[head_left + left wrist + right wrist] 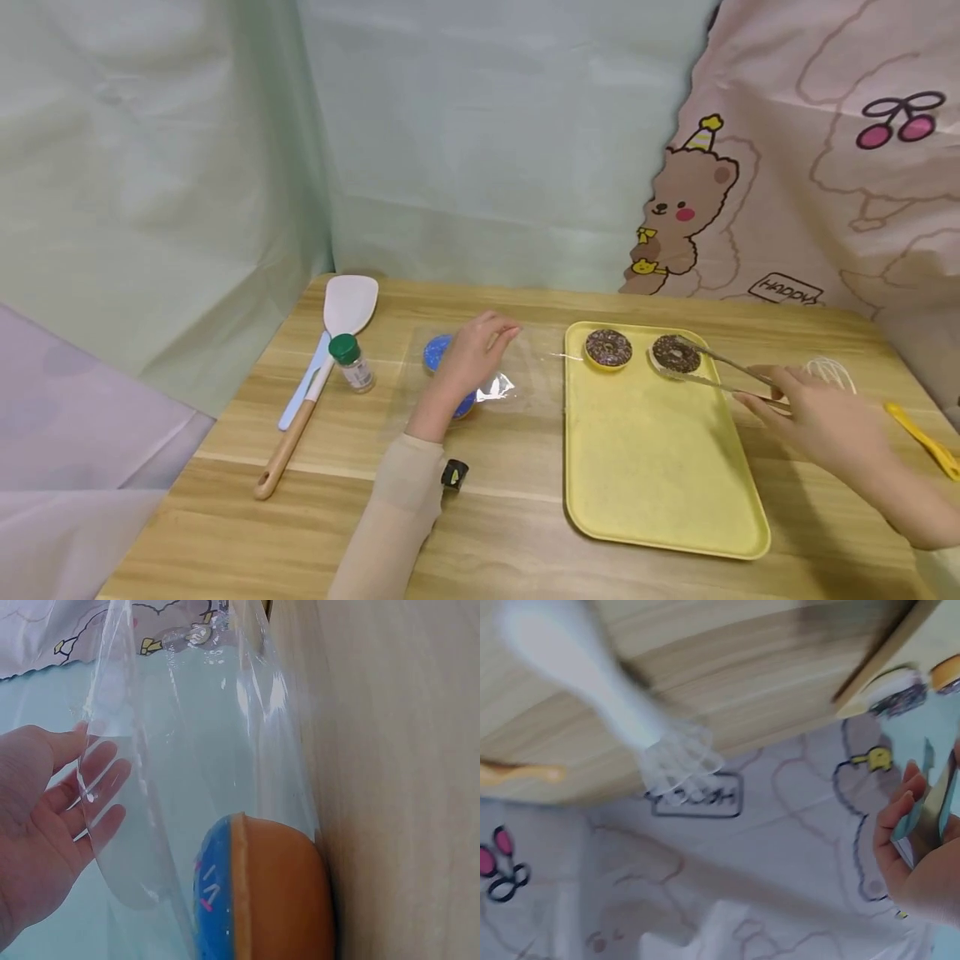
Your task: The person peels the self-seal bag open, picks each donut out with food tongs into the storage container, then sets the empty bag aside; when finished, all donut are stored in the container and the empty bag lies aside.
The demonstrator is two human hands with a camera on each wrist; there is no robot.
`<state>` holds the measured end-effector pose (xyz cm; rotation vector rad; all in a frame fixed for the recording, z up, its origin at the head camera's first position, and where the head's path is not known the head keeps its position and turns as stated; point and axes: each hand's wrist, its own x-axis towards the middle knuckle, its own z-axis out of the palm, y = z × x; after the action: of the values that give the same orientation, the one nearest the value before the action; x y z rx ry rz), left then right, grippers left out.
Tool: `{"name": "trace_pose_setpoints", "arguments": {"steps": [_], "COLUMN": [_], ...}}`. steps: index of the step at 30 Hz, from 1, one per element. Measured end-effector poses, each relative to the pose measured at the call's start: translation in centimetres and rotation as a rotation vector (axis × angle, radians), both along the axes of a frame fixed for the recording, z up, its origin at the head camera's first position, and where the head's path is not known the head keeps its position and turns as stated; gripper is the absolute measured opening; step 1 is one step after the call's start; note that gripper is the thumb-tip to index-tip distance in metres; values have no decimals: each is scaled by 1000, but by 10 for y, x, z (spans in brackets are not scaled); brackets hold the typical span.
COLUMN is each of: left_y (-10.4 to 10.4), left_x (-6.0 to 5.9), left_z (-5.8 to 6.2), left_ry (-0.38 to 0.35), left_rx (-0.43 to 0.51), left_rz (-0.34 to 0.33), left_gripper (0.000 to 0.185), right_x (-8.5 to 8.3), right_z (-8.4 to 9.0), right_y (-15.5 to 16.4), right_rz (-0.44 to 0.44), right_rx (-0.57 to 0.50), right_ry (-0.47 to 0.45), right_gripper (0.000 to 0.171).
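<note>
My left hand [467, 357] pinches the edge of a clear plastic bag [135, 847] between thumb and fingers. Inside the bag lie two blue-iced toy donuts [433, 353], partly hidden by the hand and forearm; one donut [277, 892] shows its orange-brown base in the left wrist view. With my right hand [832, 425] I grip a pair of tongs [726, 361]. Their tips reach either side of a chocolate-iced donut [677, 360] at the far right of the yellow tray [660, 467]. Beside it on the tray sits another sprinkled chocolate donut [600, 342].
Left of the bag stands a green-capped jar [354, 367], beside a white spatula with a wooden handle [288, 450] and a light blue utensil [303, 387]. Beyond the right hand lie a white whisk [831, 372] and a yellow-handled tool [922, 437]. Curtains hang behind the table.
</note>
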<state>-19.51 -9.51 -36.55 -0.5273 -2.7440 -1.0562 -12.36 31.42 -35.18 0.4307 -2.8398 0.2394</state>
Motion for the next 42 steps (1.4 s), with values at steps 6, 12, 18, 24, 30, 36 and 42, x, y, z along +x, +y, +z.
{"name": "trace_pose_setpoints", "arguments": {"steps": [6, 12, 18, 24, 30, 36, 42], "left_y": [2, 0, -2, -2, -3, -2, -1], "left_x": [-1, -2, -2, -2, -3, -1, 1], "left_z": [2, 2, 5, 7, 7, 6, 4], "left_ry": [-10, -11, -40, -19, -5, -17, -34], "left_rx": [10, 5, 24, 48, 49, 55, 52], "left_rz": [-6, -7, 2, -15, -28, -30, -28], "left_gripper": [30, 31, 31, 29, 30, 29, 31], "right_x": [-6, -23, -44, -63, -73, -79, -82], "right_z": [-11, -13, -14, -23, -25, -27, -29], "right_y": [-32, -70, -104, -133, -162, -182, -193], "right_rz": [204, 333, 432, 541, 636, 696, 698], "right_rx": [-46, -77, -59, -57, -23, 73, 46], "right_ry": [256, 337, 321, 319, 292, 189, 20], "right_gripper": [40, 41, 43, 34, 36, 38, 40]}}
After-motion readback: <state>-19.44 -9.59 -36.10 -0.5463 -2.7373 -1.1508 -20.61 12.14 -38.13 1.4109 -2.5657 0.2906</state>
